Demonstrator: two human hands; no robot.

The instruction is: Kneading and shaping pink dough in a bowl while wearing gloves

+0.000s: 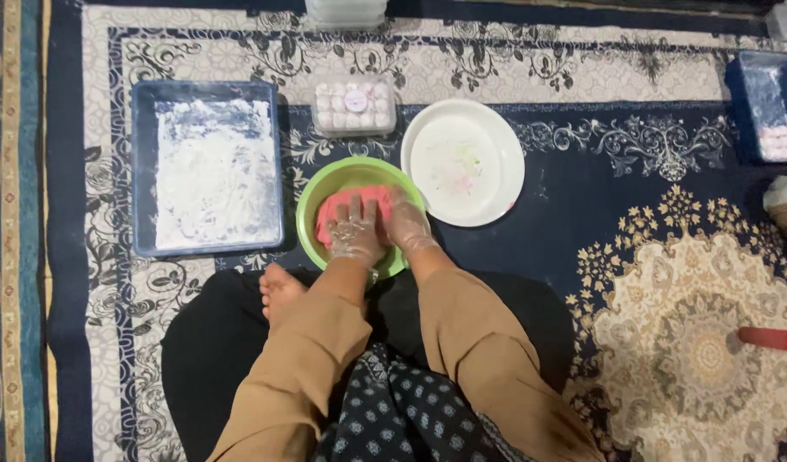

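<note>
Seated on a patterned carpet (667, 282), we press both gloved hands into a lump of pink dough (346, 210) that sits inside a green bowl (312, 201) set just ahead of our crossed legs, close enough, it seems, to bear down on it from above. Our left hand (356, 233) lies flat on the dough with its fingers spread; our right hand (408, 224) rests at the bowl's right edge, and we cannot tell whether its grip is spread or curled, since the fingers sink out of view behind the dough and the rim. A thin clear glove covers each hand, likely to keep the dough from sticking. To the left, a blue tray (143, 171) dusted with white flour lies near the bowl; a white plate (496, 128) with faint pink and green smears lies just beside it on the right; a clear lidded box of pale round sweets (354, 104) sits behind. A second blue tray (766, 98) is cut off at the right edge, as is a red cylinder (772, 339) whose kind we cannot make out. A bare foot (280, 291) shows by our left sleeve.
</note>
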